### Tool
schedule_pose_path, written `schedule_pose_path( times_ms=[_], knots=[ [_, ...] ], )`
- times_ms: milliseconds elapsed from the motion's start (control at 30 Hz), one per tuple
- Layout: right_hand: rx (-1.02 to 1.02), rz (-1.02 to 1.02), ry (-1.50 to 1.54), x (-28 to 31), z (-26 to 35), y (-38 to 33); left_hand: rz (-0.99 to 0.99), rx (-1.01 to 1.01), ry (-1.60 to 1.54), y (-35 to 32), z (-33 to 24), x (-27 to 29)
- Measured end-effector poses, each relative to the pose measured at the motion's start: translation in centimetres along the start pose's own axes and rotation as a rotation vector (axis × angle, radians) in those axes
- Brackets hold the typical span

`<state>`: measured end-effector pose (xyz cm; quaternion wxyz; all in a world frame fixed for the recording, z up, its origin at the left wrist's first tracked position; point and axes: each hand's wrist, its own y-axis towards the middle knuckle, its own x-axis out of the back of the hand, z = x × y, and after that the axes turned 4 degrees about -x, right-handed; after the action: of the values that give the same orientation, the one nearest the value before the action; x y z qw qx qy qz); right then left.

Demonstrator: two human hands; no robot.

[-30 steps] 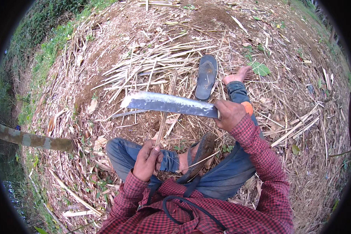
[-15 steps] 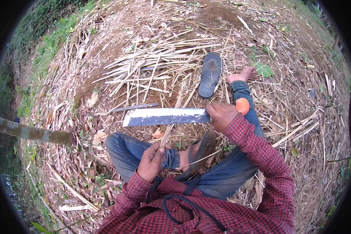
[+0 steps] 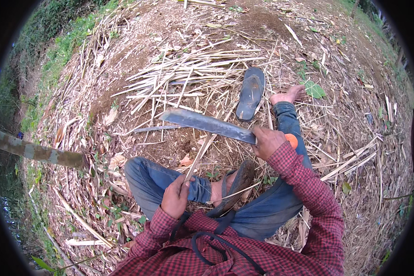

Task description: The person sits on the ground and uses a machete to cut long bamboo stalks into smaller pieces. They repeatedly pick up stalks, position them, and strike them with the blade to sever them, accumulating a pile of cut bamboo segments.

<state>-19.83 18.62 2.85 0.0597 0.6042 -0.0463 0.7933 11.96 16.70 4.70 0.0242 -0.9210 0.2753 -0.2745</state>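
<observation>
My right hand point(image 3: 269, 141) is closed round the handle of a machete point(image 3: 207, 125); an orange handle end shows past the fist. The wide blade reaches left across the space before my shins, its tip turned away and up. My left hand point(image 3: 175, 197) pinches the near end of a thin split strip point(image 3: 197, 158), perhaps bamboo. That strip slants away from me, and its far part passes by the blade. Whether blade and strip touch, I cannot tell.
Beyond the blade lies a loose pile of split strips point(image 3: 184, 76), with a dark flip-flop point(image 3: 251, 94) at its right. A grey strip point(image 3: 158, 128) rests nearer. My bent legs frame the work, one foot in a sandal point(image 3: 237, 184). A mottled trunk point(image 3: 39, 152) juts in from the left.
The machete has swung from nearly level to slanted, its tip going up and its face turning. My right hand shifted slightly right and down. The left hand keeps its hold on the strip.
</observation>
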Motion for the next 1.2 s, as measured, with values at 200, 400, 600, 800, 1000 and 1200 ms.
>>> schedule_pose_path(
  times_ms=[200, 400, 600, 800, 1000, 1200],
  knots=[
    [-0.309, 0.077, -0.09, 0.1, -3.3, 1.4, -0.005, 0.029, -0.015, -2.1, -1.8, 1.3],
    [-0.476, -0.069, 0.082, 1.0, -6.5, 1.0, -0.153, -0.157, 0.239, 6.4, 1.4, 6.5],
    [-0.478, -0.209, 0.091, -0.4, -8.7, 1.0, -0.437, -0.488, 0.888, 24.2, -1.5, 13.8],
    [-0.526, -0.172, 0.11, -0.2, -9.3, 0.8, -0.009, 0.042, 0.971, 27.8, 3.6, 9.0],
    [-0.54, -0.152, 0.131, 0.5, -8.6, 0.6, 0.079, -0.147, 1.264, 24.3, 16.0, 1.4],
    [-0.52, -0.141, 0.061, 0.0, -8.2, 0.5, 0.167, -0.252, 1.187, 23.8, 13.0, 1.0]
  ],
)
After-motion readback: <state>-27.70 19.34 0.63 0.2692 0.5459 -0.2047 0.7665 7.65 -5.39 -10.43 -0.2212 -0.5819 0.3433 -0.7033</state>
